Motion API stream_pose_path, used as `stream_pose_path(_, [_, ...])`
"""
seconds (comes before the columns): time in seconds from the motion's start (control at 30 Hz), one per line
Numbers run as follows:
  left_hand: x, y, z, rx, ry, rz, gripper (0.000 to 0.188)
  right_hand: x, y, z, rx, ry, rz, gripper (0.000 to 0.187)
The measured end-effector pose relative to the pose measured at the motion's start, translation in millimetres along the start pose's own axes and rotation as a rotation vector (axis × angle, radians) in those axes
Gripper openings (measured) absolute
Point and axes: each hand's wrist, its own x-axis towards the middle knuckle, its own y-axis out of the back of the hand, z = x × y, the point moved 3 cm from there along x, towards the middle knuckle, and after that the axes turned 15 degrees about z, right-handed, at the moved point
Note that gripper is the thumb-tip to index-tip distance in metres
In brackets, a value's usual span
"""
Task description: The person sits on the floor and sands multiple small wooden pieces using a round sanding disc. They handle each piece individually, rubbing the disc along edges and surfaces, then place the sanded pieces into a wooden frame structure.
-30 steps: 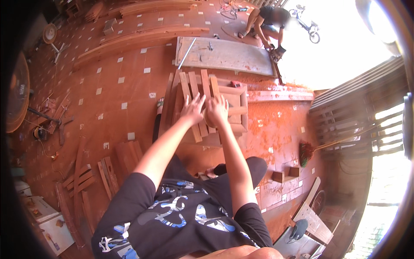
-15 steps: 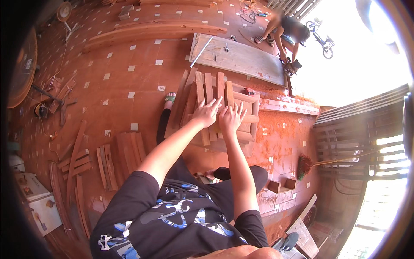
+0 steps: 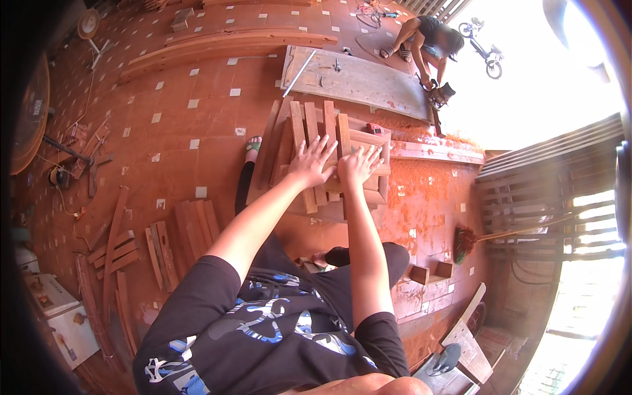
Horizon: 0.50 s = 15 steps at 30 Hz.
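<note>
Several reddish-brown wooden slats (image 3: pixel 311 120) lie side by side, pointing away from me, on a stack of wooden framed pieces (image 3: pixel 378 150). My left hand (image 3: pixel 311 163) rests palm down across the middle slats, fingers spread. Just right of it, my right hand (image 3: pixel 359 166) lies flat over the near part of the rightmost slat (image 3: pixel 343 133), its fingers reaching onto the frame. Neither hand is wrapped around anything. Under my palms the slats are partly hidden. A small red-and-black tool (image 3: pixel 374 129) sits at the frame's far side.
Beyond the stack is a long grey board (image 3: pixel 368 82) with a metal bar (image 3: pixel 299 74) on it. A person (image 3: pixel 431 49) crouches at its right end, handling a power tool (image 3: pixel 438 95). Loose planks (image 3: pixel 197 227) lie left; a broom (image 3: pixel 466 242) and wooden blocks (image 3: pixel 431 273) are right.
The whole view has shifted slightly. Both hands have slid a little to the right over the slats, and the fingers of my left hand now reach across different slats.
</note>
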Motion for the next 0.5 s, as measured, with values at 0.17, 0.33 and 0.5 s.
stream_pose_path(0.17, [1.4,0.4,-2.3,0.069,0.035,-0.117,0.063,-4.3,10.5,-8.4,0.131,0.074,-0.1,0.047])
stream_pose_path(0.33, [0.0,-10.5,-10.5,0.035,0.005,-0.074,0.046,-42.3,40.8,-8.6,0.437,0.033,-0.173,0.055])
stream_pose_path(0.5, [0.6,-11.1,-10.5,0.014,0.03,-0.071,0.042,-80.9,54.3,-14.9,0.339,0.203,-0.206,0.062])
